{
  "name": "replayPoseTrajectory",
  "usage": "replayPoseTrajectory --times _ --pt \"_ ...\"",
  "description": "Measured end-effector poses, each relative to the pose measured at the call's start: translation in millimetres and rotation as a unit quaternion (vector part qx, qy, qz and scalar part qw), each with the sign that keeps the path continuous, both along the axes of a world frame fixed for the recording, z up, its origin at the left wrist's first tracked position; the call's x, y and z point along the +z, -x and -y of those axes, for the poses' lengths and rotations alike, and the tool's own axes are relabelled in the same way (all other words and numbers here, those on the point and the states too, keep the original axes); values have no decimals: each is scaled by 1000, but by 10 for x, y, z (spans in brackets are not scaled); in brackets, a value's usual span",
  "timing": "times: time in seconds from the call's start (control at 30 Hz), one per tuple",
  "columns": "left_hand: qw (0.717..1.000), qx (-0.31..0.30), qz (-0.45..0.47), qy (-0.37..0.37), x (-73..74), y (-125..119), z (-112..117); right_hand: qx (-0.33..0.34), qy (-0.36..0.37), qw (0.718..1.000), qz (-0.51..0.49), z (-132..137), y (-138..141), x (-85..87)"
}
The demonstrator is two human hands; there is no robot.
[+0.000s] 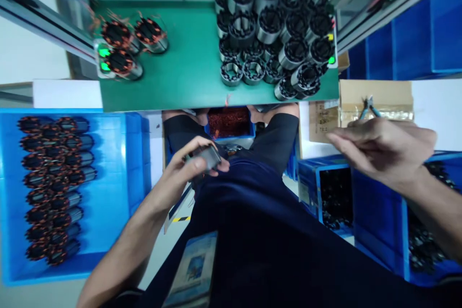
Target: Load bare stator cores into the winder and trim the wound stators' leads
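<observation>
My left hand [189,161] is wrapped round a small grey metal stator core [210,158], held above my lap. Part of that core is hidden behind the fingers and thumb. Out to the right, my right hand [388,147] is raised with its fingers curled together; whatever they may pinch does not show. Just beyond it, nippers [368,106] with blue-green handles lie on a cardboard box [382,91]. Several unwound stator cores [270,26] with black end pieces stand grouped on the green bench [187,62]. Copper-wound stators [124,65] stand at the bench's left end.
At left, a blue bin [108,192] holds rows of wound stators [54,183]. Blue bins [306,178] with dark small parts stand low at right. A container of reddish copper scraps [229,122] sits between my feet. Metal frame rails [393,7] flank the bench.
</observation>
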State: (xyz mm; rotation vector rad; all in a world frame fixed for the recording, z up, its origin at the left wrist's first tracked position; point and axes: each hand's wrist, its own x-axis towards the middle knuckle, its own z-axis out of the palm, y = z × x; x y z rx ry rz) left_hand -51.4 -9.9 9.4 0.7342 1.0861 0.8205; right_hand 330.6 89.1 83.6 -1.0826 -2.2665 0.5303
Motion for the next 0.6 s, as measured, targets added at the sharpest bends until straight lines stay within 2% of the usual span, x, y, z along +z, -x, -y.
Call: replayPoseTrajectory --times 0.03,0.1,0.17,0.2,0.23,0.3,0.37,0.43,0.5,0.6 --pt "997 70 -12 11 -73 34 -30 -38 6 999 -11 37 -46 -123" --pt "986 164 -38 5 -211 65 -151 -45 50 998 -9 144 -28 -383" --pt "969 212 -119 -45 -330 58 -343 1 124 992 23 276 118 -625" --pt "950 230 -197 -80 -383 45 -459 48 157 986 38 340 219 -729" --pt "919 241 -290 -112 -433 26 -587 102 182 977 52 397 327 -821" --pt "837 237 -467 -159 -531 -28 -868 197 204 955 84 475 532 -964" --pt "779 205 -564 -183 -623 -104 -1157 248 206 938 124 502 694 -1057" --pt "751 182 -605 -192 -694 -192 -1402 264 211 928 157 493 801 -1106" --pt "740 171 -624 -184 -729 -261 -1536 261 225 923 172 472 846 -1122" --pt "736 169 -630 -180 -741 -224 -1450 234 253 924 166 472 787 -1127"
